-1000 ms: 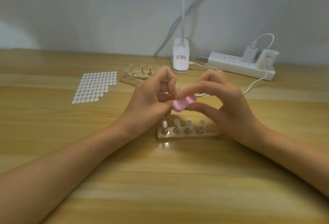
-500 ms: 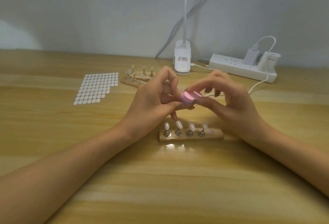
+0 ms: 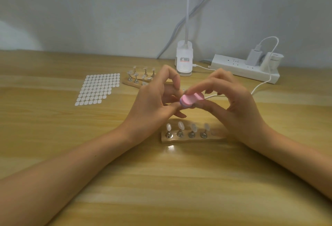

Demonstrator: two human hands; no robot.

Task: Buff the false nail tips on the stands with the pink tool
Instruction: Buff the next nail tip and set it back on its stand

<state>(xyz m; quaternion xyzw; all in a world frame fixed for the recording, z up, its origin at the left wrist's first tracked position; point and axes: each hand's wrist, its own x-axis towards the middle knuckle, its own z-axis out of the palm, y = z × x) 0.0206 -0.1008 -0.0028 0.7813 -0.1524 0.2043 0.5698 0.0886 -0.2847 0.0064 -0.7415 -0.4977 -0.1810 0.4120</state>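
The right hand (image 3: 231, 107) pinches the pink tool (image 3: 191, 99) between thumb below and fingertips on top, lifted above the desk (image 3: 179, 180). The tool's long axis runs roughly left to right, and its rounded left end points at the left hand (image 3: 154, 100). That hand has its fingers curled and its thumb tip brought up to the tool's end. Whether it pinches a small piece there or only steadies the tool I cannot tell, since the contact is hidden behind the pink end. The relation that matters for the next stroke is below and toward the person: the near stand (image 3: 192, 138), a wooden bar lying left to right and so roughly parallel to the tool, carries four upright nail tips (image 3: 181, 125) in a row. There is a bare spot at its right end (possibly an empty seat, though it is too blurred to be sure). Both hands hang over the far side of this bar. The right hand is nearer, its heel just beside the bar's right end, while the left hand sits above the leftmost tips. In my judgement the tool needs only to drop down and toward the person, keeping its present axis, to meet the row. A far stand (image 3: 138, 80) with more tips lies behind the left hand, beside a sticker sheet (image 3: 98, 89), and a power strip (image 3: 246, 67) sits at the back.
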